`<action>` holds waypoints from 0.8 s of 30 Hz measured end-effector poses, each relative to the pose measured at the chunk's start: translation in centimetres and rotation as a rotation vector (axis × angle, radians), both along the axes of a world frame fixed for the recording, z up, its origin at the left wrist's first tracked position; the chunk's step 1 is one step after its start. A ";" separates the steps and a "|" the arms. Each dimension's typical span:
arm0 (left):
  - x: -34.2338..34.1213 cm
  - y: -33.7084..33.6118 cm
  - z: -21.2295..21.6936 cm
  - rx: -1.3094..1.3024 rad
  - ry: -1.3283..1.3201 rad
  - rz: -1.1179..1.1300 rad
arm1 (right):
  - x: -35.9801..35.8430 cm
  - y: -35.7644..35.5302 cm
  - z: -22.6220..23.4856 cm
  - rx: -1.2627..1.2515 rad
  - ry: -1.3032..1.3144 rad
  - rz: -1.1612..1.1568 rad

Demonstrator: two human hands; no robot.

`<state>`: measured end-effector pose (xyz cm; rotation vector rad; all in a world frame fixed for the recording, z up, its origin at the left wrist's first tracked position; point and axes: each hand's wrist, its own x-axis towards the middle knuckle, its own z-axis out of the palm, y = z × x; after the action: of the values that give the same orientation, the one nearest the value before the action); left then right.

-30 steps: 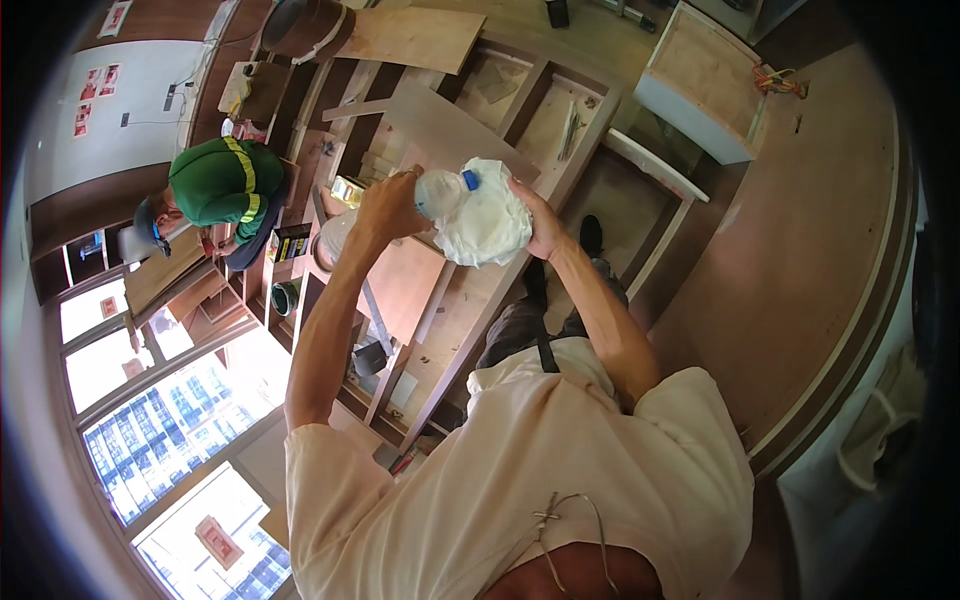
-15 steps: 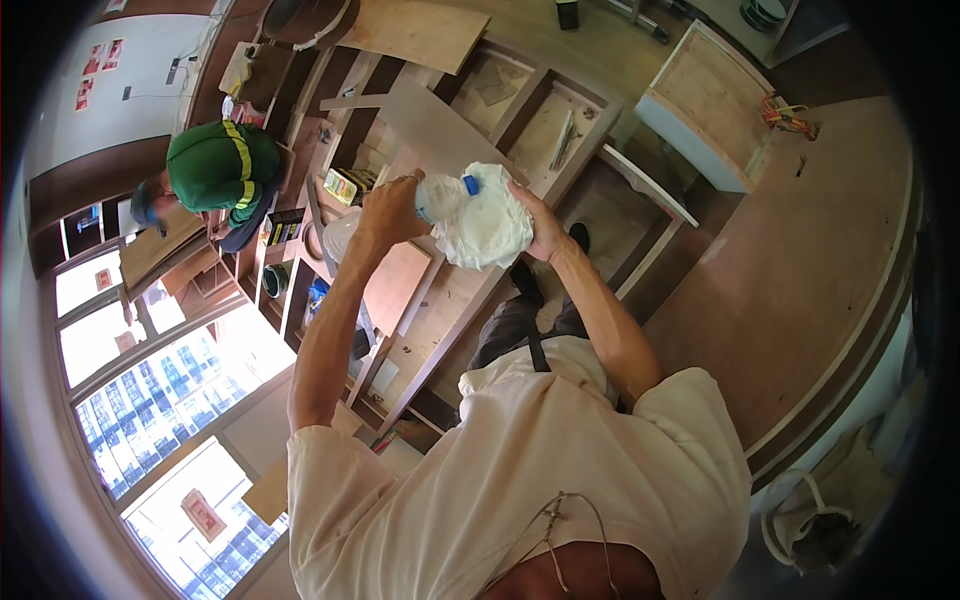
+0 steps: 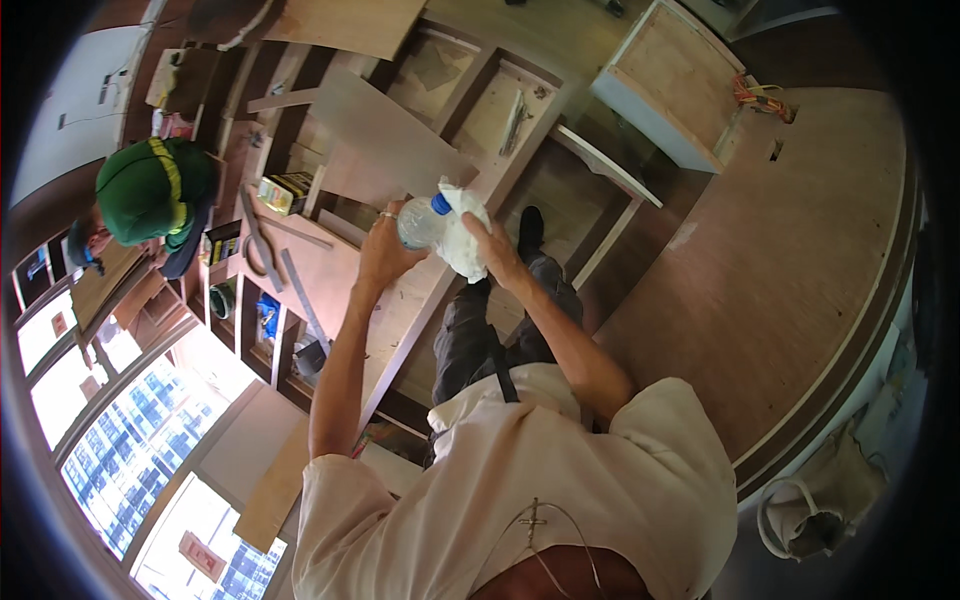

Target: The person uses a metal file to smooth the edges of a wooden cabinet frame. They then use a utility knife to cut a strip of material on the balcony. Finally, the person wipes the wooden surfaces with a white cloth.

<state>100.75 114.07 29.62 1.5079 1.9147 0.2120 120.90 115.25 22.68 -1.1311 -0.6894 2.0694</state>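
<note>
Held in front of my body is a clear plastic bottle (image 3: 418, 224), tilted with its blue cap (image 3: 440, 204) toward the right. My left hand (image 3: 385, 255) is closed round the bottle's lower end. A crumpled white cloth or paper wad (image 3: 461, 243), too indistinct to name, is gripped by my right hand (image 3: 496, 258) just right of the bottle. The wad meets the cap end, and part of it is hidden behind my right fingers. Below both hands lies an open wooden frame (image 3: 425, 295) with compartments.
A brown board (image 3: 780, 270) spreads over the right side. A person in green (image 3: 155, 190) bends over at the left. A shallow wooden box (image 3: 670, 80) stands at the far right, with orange cord (image 3: 755, 98) beside it. Boxes (image 3: 285, 192) and wood strips lie at the left.
The white wad was spread wide and facing up; now it is folded narrower in my right hand. My hands have drawn closer together, and the view has shifted to the right.
</note>
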 end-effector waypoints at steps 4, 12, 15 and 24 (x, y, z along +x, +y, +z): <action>0.9 -3.1 -9.8 0.023 -0.294 0.216 | 3.9 0.0 -7.9 -0.417 0.126 -0.124; -1.5 -12.6 -22.2 0.124 -0.428 0.641 | 4.7 -0.3 -26.6 0.649 -1.139 -0.072; -3.7 -15.8 -25.5 0.188 -0.368 0.653 | 1.6 -2.6 -32.6 0.818 -1.225 0.122; -7.1 -21.4 -34.0 0.184 -0.301 0.628 | 5.2 15.3 -33.0 1.088 -1.365 -0.048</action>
<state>93.67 92.67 -4.37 0.8678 2.0964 0.8613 126.06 130.52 -10.35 -1.6057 -1.9846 0.3121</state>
